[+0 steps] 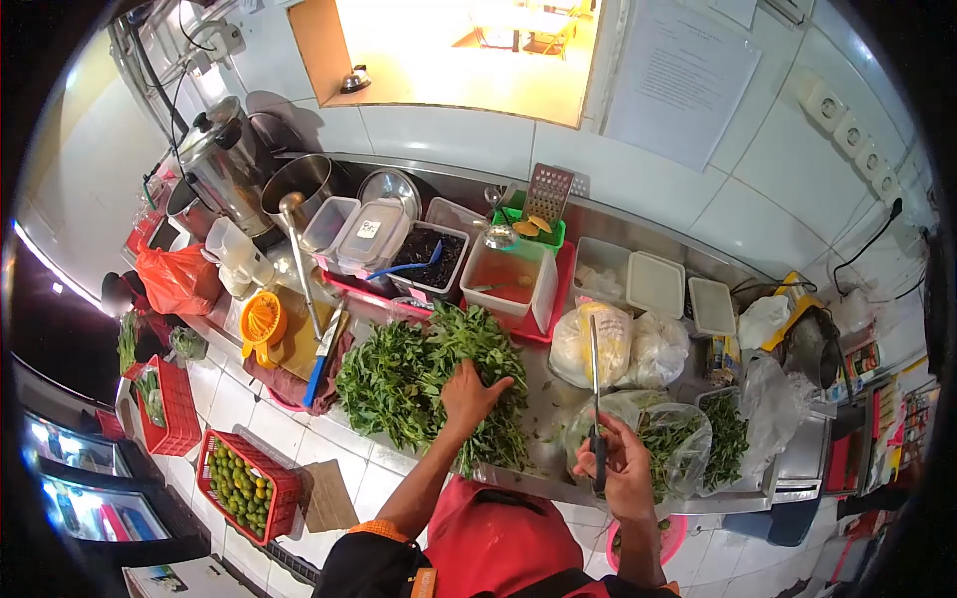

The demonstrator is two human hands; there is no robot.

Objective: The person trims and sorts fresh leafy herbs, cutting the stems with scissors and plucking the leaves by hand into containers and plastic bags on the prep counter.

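A large heap of leafy greens (389,374) lies on the metal counter in front of me. My left hand (469,401) is in the right part of the heap, its fingers closed among the leaves and its thumb out to the right; the fingertips are partly hidden. In my right hand (626,470), a knife (594,364) with a narrow blade and black handle points upward, away from me. Beneath and beside that hand sits a clear plastic bag (688,439) with more greens. Farther right stands a container of loose leaves (726,434).
Behind the greens are a tub of orange-red liquid (503,274), a tub of dark contents (431,254) and filled plastic bags (653,349). A blue-handled knife (321,364) and an orange juicer (262,319) lie left. A red crate of citrus (284,488) stands on the floor.
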